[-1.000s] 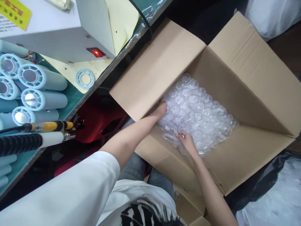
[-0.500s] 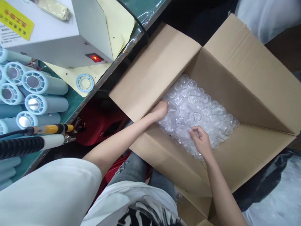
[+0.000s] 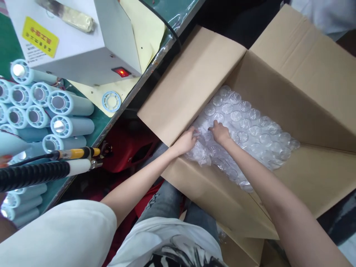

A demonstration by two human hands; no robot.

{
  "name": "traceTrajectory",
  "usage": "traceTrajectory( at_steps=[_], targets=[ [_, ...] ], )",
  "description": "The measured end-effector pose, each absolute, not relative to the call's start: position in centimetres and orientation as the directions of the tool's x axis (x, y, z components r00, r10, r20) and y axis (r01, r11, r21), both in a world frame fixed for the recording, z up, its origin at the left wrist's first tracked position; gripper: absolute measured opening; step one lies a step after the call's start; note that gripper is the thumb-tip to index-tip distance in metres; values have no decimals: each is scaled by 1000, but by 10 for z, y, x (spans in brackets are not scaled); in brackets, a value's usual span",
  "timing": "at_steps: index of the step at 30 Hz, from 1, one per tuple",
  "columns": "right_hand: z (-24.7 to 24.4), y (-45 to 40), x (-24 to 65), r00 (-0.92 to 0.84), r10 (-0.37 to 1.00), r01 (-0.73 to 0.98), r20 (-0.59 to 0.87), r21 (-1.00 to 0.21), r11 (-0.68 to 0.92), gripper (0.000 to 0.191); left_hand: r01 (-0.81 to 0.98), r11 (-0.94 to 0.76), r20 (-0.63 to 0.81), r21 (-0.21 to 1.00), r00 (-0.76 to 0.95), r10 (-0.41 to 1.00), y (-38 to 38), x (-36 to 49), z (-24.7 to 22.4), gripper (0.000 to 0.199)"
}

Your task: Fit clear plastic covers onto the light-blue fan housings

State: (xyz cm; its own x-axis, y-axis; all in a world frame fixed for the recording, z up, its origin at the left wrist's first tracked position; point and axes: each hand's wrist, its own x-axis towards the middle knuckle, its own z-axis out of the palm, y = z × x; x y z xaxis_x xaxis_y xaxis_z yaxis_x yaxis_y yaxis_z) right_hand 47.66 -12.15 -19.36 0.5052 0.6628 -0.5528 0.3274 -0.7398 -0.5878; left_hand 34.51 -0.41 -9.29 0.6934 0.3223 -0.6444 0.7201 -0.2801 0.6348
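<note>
Bench (image 3: 179,9) alongside — right hand (image 3: 220,132), grip unclear, moved nearer left hand (image 3: 185,141) pinching clear plastic (image 3: 199,155).

Carton (image 3: 191,85) — matt, smooth cardboard. Clear pieces (image 3: 254,130) — glossy, ribbed plastic. Tubes (image 3: 76,104): smooth, satin-looking plastic. Sheet (image 3: 147,37): matt paper. Tabletop (image 3: 178,11): glossy, reflective. Sleeve (image 3: 63,233): soft, matt cloth. Jeans (image 3: 164,200): matt denim. Hose (image 3: 36,176): ridged, dull.

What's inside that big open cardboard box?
Inside the cardboard box are many clear, round-ended plastic pieces, packed close, with crumpled clear film by the left hand. The right hand hides some. Whatever lies beneath them is covered and can't be seen.
</note>
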Motion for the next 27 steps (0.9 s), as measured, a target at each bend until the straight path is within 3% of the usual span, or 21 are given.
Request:
traceTrajectory(
  at_steps=[6,10,15,18,21,24,27],
  targets=[
    [-182,-153,487,590,679,197,-436,-738,-645,13,699,112,-706,706,682,192,-7,343,-92,29],
    [-150,-173,474,744,564,25,-358,-828,-560,28,641,332,-704,692,701,116,-6,340,-82,30],
    [-112,-202,450,827,381,-203,-414,-851,-484,37,580,473,-680,664,731,57,0,340,-77,27],
    [-107,-213,447,858,255,-301,-445,-840,-452,38,554,512,-663,657,747,43,4,341,-75,32],
    [-108,-217,447,839,229,-361,-494,-819,-446,39,540,466,-624,701,780,34,6,341,-72,30],
    [-105,-217,444,817,261,-368,-515,-813,-452,48,604,284,-638,745,769,38,3,341,-71,37],
    [-100,-215,438,782,358,-313,-509,-819,-481,58,647,172,-665,743,743,79,-2,340,-75,27]
  ],
)
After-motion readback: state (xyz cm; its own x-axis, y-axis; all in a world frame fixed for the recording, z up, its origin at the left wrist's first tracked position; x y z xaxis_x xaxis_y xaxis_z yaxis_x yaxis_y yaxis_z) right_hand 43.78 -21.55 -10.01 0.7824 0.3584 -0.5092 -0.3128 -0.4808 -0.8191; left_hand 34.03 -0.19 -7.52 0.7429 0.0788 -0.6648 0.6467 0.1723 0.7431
